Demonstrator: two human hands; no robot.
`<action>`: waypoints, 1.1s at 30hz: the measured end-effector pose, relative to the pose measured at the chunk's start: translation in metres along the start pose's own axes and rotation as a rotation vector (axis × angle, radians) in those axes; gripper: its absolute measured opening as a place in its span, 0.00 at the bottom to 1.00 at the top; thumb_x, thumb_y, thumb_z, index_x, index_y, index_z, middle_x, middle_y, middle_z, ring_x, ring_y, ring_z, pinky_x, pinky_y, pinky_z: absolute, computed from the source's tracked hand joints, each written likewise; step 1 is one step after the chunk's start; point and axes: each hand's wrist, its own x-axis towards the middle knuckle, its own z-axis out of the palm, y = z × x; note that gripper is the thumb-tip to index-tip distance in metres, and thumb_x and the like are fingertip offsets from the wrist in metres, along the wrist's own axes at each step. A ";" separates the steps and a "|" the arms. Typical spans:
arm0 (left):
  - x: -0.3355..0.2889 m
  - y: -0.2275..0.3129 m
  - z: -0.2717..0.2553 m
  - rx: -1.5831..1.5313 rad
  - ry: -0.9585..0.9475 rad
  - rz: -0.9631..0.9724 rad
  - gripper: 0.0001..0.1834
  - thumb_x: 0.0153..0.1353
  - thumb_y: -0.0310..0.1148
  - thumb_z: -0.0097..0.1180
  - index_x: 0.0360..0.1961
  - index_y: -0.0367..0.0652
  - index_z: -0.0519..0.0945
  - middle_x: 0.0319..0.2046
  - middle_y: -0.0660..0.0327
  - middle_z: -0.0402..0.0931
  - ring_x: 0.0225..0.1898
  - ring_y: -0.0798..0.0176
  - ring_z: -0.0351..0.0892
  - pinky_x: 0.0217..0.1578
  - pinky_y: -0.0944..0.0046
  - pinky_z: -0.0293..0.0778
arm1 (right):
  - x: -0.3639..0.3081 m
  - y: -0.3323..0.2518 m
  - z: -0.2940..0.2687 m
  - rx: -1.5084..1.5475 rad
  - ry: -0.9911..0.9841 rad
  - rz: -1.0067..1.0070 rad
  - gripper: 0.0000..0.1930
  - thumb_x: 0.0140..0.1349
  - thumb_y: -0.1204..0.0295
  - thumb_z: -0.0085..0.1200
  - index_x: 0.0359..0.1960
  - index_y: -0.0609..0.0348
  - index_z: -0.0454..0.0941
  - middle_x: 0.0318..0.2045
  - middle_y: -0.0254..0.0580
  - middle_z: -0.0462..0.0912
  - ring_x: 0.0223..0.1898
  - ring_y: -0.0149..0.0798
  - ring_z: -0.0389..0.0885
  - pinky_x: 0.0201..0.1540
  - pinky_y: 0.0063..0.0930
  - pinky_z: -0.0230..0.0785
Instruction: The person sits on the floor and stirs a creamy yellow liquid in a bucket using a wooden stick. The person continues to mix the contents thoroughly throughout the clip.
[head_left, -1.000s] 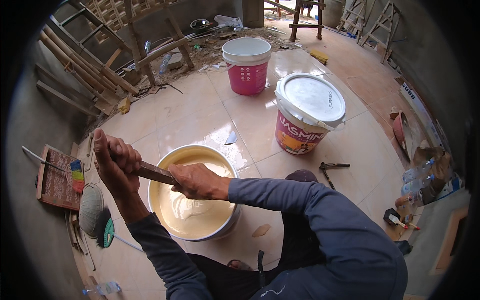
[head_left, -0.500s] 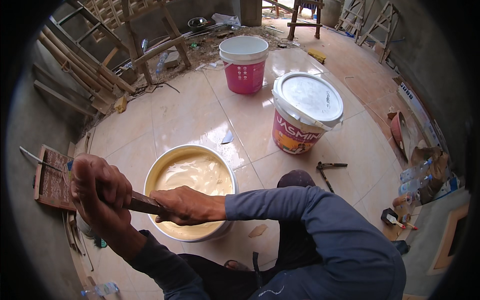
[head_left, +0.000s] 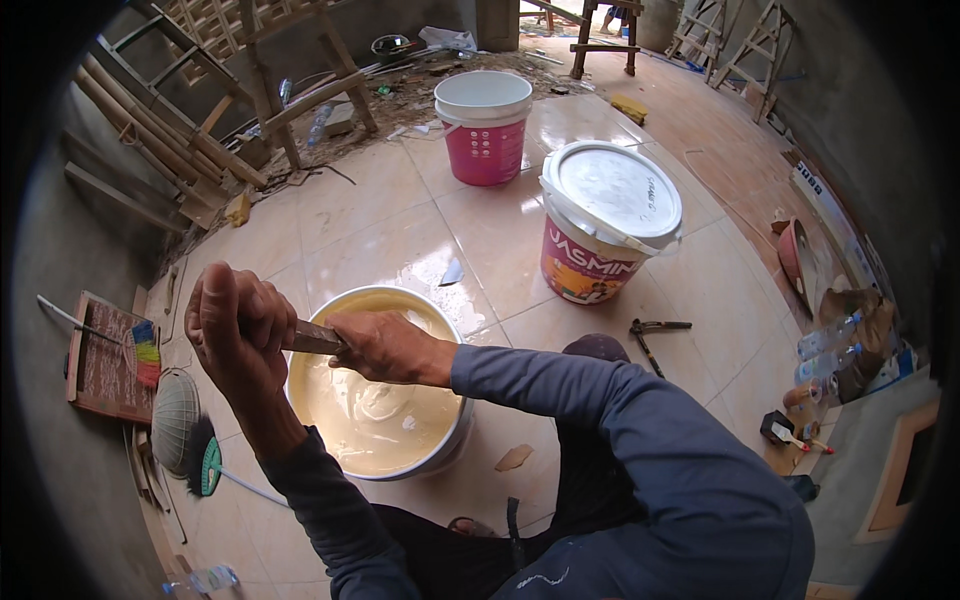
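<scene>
Both fists are wrapped round a wooden stick (head_left: 314,338) above a white bucket (head_left: 466,420) of cream-yellow paint (head_left: 375,425). My left hand (head_left: 238,325) grips its upper end, thumb pointing up. Lower down, my right hand (head_left: 385,347) closes round the stick over the bucket's far half. The stick's lower part is hidden behind my right hand, so I cannot see where it enters the paint. Swirls and small bubbles mark the paint's surface.
Ahead stand an open pink-and-white bucket (head_left: 484,130) and a lidded bucket (head_left: 610,220). A hammer-like tool (head_left: 657,340) lies on the tiles (head_left: 370,230). At left are a green broom (head_left: 210,465) and a woven hat (head_left: 174,422); plastic bottles (head_left: 828,355) and paintbrushes (head_left: 792,436) lie at right.
Both hands have swung with the stick, the left one rightward and the right one farther from me. The paint's swirls have shifted, and the broom and hat at left now show.
</scene>
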 end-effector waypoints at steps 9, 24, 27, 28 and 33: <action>0.007 0.005 -0.015 0.020 0.188 -0.195 0.26 0.75 0.52 0.52 0.22 0.49 0.68 0.11 0.71 0.56 0.10 0.75 0.53 0.12 0.69 0.57 | -0.013 -0.015 0.008 0.011 -0.121 0.091 0.22 0.59 0.68 0.68 0.46 0.59 0.67 0.32 0.55 0.82 0.37 0.63 0.83 0.38 0.54 0.74; -0.025 0.050 0.012 0.147 0.080 0.043 0.25 0.75 0.54 0.53 0.26 0.47 0.69 0.11 0.72 0.56 0.08 0.79 0.52 0.07 0.74 0.54 | -0.009 -0.052 0.018 0.229 -0.128 -0.024 0.18 0.64 0.66 0.66 0.45 0.56 0.67 0.31 0.53 0.81 0.36 0.62 0.83 0.38 0.52 0.74; -0.023 0.034 0.005 0.108 0.067 0.084 0.25 0.78 0.55 0.48 0.28 0.48 0.69 0.12 0.74 0.54 0.09 0.79 0.47 0.08 0.73 0.52 | -0.002 -0.039 0.015 0.162 -0.102 -0.007 0.18 0.64 0.66 0.66 0.44 0.57 0.67 0.32 0.52 0.81 0.37 0.61 0.84 0.37 0.51 0.75; -0.020 0.030 0.002 0.142 0.015 0.099 0.27 0.77 0.59 0.45 0.28 0.48 0.69 0.11 0.74 0.54 0.09 0.79 0.48 0.08 0.73 0.52 | -0.002 -0.028 0.017 0.098 -0.137 -0.016 0.20 0.65 0.66 0.66 0.49 0.58 0.67 0.37 0.50 0.78 0.37 0.57 0.83 0.39 0.47 0.76; -0.008 -0.004 -0.005 0.008 -0.068 0.104 0.33 0.75 0.66 0.40 0.27 0.47 0.72 0.11 0.73 0.55 0.09 0.78 0.50 0.10 0.71 0.54 | -0.003 -0.001 0.009 -0.024 -0.026 -0.045 0.20 0.64 0.66 0.66 0.48 0.58 0.68 0.37 0.51 0.79 0.40 0.59 0.83 0.40 0.49 0.75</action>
